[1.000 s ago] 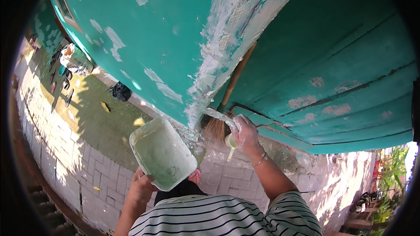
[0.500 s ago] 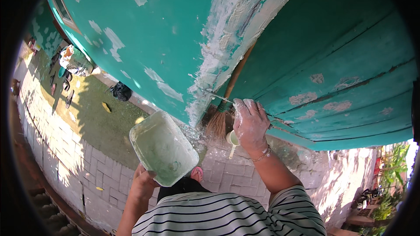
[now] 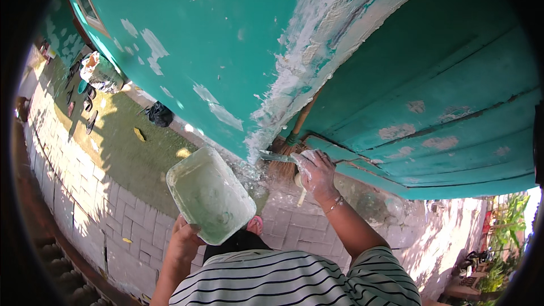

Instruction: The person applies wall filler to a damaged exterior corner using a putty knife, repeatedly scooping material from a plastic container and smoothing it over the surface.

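Observation:
My left hand [image 3: 185,234] grips the near edge of a pale rectangular plastic tray [image 3: 212,198], tilted and smeared inside with whitish filler. In my right hand [image 3: 318,174], which is coated with white paste, a putty knife [image 3: 276,157] points left. Its blade is close to the bottom of the wall corner [image 3: 306,59], where a rough white band of filler runs over the green paint. Whether the blade touches the wall I cannot tell. The knife's handle is mostly hidden in my fingers.
Behind the knife a broom [image 3: 304,116] leans in the recess by the green panelled surface [image 3: 453,96]. A light dipper [image 3: 301,188] is partly hidden by my right hand. Along the left wall are a black bag [image 3: 159,114], a sack [image 3: 101,73] and several sandals [image 3: 90,122].
My right hand and the putty knife have moved down the corner to its lower end. The view has shifted slightly; my left hand still holds the tray in nearly the same place.

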Available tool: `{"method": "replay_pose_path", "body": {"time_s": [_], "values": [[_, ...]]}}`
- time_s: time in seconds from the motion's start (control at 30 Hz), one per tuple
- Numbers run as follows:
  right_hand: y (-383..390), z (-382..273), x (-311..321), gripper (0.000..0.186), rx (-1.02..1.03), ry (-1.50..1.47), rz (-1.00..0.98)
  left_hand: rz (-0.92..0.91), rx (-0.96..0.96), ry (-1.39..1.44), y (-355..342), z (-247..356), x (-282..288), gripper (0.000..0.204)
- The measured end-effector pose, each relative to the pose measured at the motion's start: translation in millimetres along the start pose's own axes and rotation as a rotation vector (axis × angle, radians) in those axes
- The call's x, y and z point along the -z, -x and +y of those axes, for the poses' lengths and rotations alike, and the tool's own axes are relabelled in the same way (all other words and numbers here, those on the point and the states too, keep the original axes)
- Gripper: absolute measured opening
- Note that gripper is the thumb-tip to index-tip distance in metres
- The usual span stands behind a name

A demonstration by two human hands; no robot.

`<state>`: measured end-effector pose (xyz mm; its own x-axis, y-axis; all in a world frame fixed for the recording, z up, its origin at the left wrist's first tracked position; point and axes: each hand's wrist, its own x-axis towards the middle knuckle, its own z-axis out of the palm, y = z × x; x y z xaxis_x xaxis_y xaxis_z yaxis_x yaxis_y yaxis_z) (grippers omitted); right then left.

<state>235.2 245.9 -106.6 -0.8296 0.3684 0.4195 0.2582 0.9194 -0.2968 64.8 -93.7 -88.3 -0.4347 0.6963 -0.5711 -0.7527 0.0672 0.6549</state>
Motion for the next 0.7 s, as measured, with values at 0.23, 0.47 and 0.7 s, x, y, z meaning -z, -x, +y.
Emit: {"method": "replay_pose_path", "body": {"time_s": [0.23,0.47,0.7], "values": [[-33.1,27.9,-9.4,0.031,0.131,-0.193,0.109,0.042,-0.002,0.018,-0.9,-1.1,0.8,0.073],[-74.2,61.8,-16.8,0.023,0.065,-0.303,0.022,0.066,0.001,-0.041,-8.7,-12.1,3.8,0.072],[-69.4,112.5,-28.2,0.016,-0.091,-0.346,0.042,0.056,0.016,-0.054,-13.3,-7.1,-7.9,0.074]]}}
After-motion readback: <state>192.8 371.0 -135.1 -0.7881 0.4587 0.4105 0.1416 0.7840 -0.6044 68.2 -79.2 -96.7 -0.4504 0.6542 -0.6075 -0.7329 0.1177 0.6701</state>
